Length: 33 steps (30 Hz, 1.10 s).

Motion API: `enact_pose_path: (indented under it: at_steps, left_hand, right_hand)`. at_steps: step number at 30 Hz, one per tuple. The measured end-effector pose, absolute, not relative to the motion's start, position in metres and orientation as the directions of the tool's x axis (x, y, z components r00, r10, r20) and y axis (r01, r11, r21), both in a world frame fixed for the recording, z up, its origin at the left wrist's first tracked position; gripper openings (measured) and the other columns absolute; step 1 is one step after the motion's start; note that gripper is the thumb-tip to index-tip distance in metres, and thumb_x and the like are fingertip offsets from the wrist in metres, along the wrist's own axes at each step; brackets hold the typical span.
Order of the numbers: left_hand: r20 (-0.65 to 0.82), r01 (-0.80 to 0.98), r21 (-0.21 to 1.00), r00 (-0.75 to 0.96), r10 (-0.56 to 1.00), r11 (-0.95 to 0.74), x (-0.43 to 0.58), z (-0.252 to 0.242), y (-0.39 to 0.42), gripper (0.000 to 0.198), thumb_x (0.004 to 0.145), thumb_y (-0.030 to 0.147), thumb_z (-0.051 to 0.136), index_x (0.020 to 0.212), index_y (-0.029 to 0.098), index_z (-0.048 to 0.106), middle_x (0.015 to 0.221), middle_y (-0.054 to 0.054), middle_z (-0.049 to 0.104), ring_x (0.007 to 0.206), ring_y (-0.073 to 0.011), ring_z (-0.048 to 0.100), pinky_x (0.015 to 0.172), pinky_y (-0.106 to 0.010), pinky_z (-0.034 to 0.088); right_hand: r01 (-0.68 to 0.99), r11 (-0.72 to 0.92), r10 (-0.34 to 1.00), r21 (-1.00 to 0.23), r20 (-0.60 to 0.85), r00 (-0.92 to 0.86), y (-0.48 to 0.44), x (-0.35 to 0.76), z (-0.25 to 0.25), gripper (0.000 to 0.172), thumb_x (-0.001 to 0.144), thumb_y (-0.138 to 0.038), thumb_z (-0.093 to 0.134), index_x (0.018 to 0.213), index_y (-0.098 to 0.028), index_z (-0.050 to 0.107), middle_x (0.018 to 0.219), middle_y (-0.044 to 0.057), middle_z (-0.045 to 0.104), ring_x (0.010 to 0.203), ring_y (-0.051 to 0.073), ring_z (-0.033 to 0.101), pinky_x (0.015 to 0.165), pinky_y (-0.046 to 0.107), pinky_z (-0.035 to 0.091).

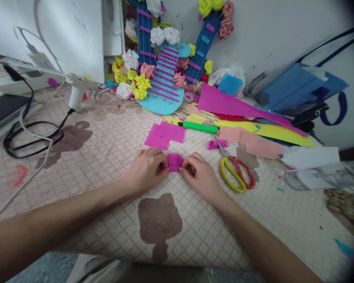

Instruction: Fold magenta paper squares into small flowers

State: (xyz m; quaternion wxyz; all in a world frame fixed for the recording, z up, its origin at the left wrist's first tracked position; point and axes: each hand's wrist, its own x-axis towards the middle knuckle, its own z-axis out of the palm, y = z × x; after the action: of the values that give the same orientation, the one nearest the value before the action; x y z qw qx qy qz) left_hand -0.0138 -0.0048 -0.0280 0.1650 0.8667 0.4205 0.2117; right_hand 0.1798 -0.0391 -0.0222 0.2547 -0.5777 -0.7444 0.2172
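Observation:
A small folded piece of magenta paper (174, 162) lies on the patterned tabletop between my hands. My left hand (149, 169) pinches its left edge, thumb and fingers closed on it. At the right edge, my right hand (199, 173) grips it in the same way. Just beyond are flat magenta paper squares (161, 135), partly overlapping. A green marker (200, 127) rests behind them to the right. Right of my right hand lie scissors (237, 173) with yellow and red handles, their blades beside a crumpled magenta strip (217, 144).
Paper-flower decorations with a light blue panel (162, 100) stand against the wall. Coloured sheets (253, 129) lie at the back right, near a blue bag (301, 88) and a clear bottle (327, 175). A white glue gun (76, 94) and cables (32, 153) are left.

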Motion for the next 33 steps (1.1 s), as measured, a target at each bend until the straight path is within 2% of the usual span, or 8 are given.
enact_pose_path:
  at_steps: [6,15,19,33]
  left_hand:
    - [0.241,0.644,0.442,0.585,0.775,-0.624,-0.0151,-0.0286,-0.0035,0.013,0.083,0.020,0.052,0.072,0.016,0.056,0.079,-0.003,0.057,0.077,-0.0173,0.054,0.068,-0.031,0.037]
    - [0.248,0.693,0.376,0.564,0.788,-0.615,-0.0124,-0.0316,-0.0047,0.011,0.084,0.022,0.054,0.075,0.016,0.055,0.080,-0.003,0.057,0.079,-0.0202,0.054,0.069,-0.034,0.037]
    - [0.242,0.678,0.391,0.577,0.780,-0.622,-0.0139,-0.0306,-0.0048,0.013,0.085,0.024,0.053,0.075,0.016,0.056,0.081,-0.004,0.058,0.080,-0.0203,0.055,0.069,-0.034,0.037]
    - [0.224,0.729,0.335,0.554,0.802,-0.597,-0.0101,-0.0284,-0.0069,0.011,0.082,0.020,0.056,0.072,0.016,0.053,0.079,-0.003,0.057,0.080,-0.0205,0.054,0.069,-0.033,0.035]
  right_hand:
    - [0.746,0.247,0.969,-0.618,0.139,-0.206,-0.0385,0.1806,-0.0229,0.013,0.078,-0.010,0.056,0.071,-0.020,0.051,0.079,0.000,0.051,0.066,0.013,0.047,0.060,0.026,0.035]
    - [0.749,0.254,0.967,-0.612,0.145,-0.210,-0.0383,0.1804,-0.0231,0.012,0.078,-0.010,0.055,0.072,-0.020,0.050,0.080,0.000,0.051,0.067,0.013,0.048,0.061,0.027,0.036]
    - [0.758,0.251,0.968,-0.602,0.139,-0.210,-0.0385,0.1798,-0.0223,0.012,0.079,-0.011,0.055,0.072,-0.020,0.050,0.080,0.000,0.051,0.067,0.013,0.048,0.061,0.027,0.036]
    - [0.778,0.250,0.968,-0.577,0.143,-0.205,-0.0383,0.1789,-0.0237,0.012,0.079,-0.010,0.055,0.073,-0.019,0.051,0.080,0.000,0.051,0.069,0.013,0.049,0.062,0.027,0.037]
